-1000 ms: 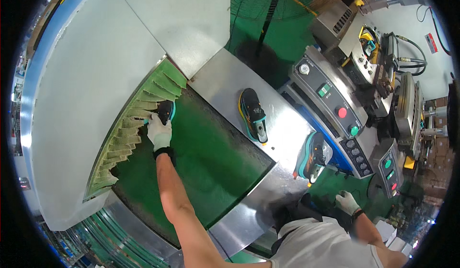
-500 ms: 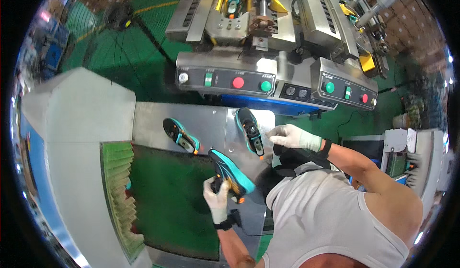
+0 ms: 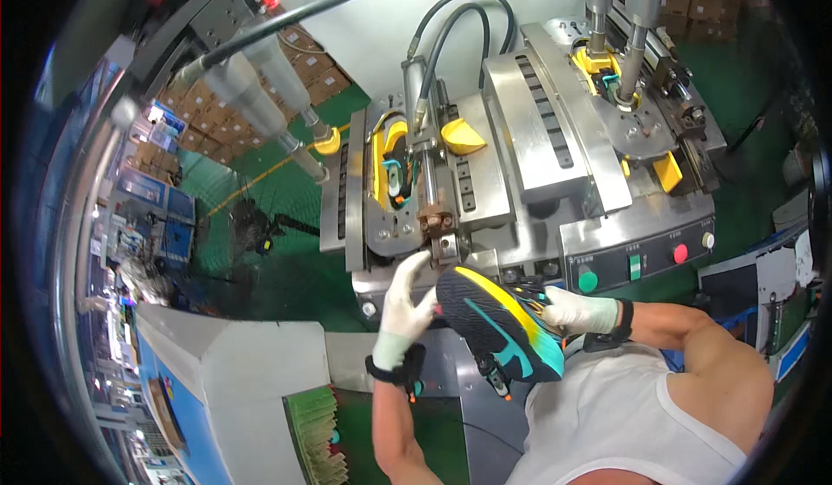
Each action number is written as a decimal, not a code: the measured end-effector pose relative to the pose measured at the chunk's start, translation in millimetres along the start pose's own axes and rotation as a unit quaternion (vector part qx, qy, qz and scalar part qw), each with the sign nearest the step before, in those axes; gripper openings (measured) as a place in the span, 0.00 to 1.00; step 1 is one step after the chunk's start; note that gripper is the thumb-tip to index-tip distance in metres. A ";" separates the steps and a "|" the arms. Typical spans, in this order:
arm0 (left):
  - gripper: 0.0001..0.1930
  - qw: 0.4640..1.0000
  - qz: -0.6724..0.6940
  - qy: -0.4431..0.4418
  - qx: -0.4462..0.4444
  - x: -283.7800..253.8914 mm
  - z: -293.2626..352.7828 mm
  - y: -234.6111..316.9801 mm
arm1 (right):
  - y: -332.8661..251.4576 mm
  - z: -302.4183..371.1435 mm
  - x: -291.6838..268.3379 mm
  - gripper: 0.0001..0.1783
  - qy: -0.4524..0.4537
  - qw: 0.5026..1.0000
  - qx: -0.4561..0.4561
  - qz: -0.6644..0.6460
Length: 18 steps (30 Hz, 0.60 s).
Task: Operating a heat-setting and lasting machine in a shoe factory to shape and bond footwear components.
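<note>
A dark shoe [image 3: 498,325] with teal side and yellow sole edge is held up in front of my chest, sole facing up. My left hand [image 3: 406,312], in a white glove, grips its toe end. My right hand [image 3: 579,310], also gloved, holds its heel end. Just beyond the shoe stands a steel press machine [image 3: 520,164] with two stations; the left station [image 3: 394,169] has yellow pads and a teal piece inside it. Another shoe [image 3: 494,377] lies partly hidden beneath the held one on the steel table.
Green and red buttons [image 3: 633,264] line the machine's front panel. Black hoses [image 3: 451,34] arch over it. A green conveyor belt [image 3: 433,437] and a stack of green insoles [image 3: 316,433] lie at lower left beside a white housing [image 3: 225,372]. Cardboard boxes [image 3: 312,78] stand behind.
I have turned from the belt toward the machine. The shoe taken with my left hand is now raised and held by both hands, my right hand having come over to its heel.
</note>
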<state>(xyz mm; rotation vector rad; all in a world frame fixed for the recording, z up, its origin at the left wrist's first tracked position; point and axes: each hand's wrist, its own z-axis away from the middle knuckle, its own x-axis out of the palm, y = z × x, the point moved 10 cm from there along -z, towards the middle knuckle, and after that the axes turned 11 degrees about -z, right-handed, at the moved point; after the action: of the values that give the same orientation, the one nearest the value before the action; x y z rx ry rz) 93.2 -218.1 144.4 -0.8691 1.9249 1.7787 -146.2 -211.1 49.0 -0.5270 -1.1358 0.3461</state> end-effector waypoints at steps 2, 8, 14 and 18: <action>0.29 0.995 -0.100 0.014 -0.010 -13.4 -77.3 -15.1 | -20.0 7.2 -31.4 0.24 0.004 0.999 -0.050 -0.002; 0.34 0.959 -0.240 0.087 -0.120 -41.4 -234.7 -159.9 | -76.7 55.6 -25.1 0.39 -0.045 0.979 -0.010 -0.201; 0.29 0.906 -0.363 0.059 -0.207 -6.6 -287.3 -231.2 | -90.6 74.6 -45.0 0.44 -0.045 0.979 -0.108 -0.166; 0.29 0.927 -0.318 0.047 -0.192 -31.8 -294.6 -223.8 | -106.7 61.6 -45.5 0.42 0.034 0.979 -0.118 -0.160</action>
<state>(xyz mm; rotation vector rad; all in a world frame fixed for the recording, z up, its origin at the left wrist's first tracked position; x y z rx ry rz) 303.9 -503.8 35.2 -1.5259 1.1331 1.7211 -220.9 -309.3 94.0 -0.5471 -1.1808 -0.0863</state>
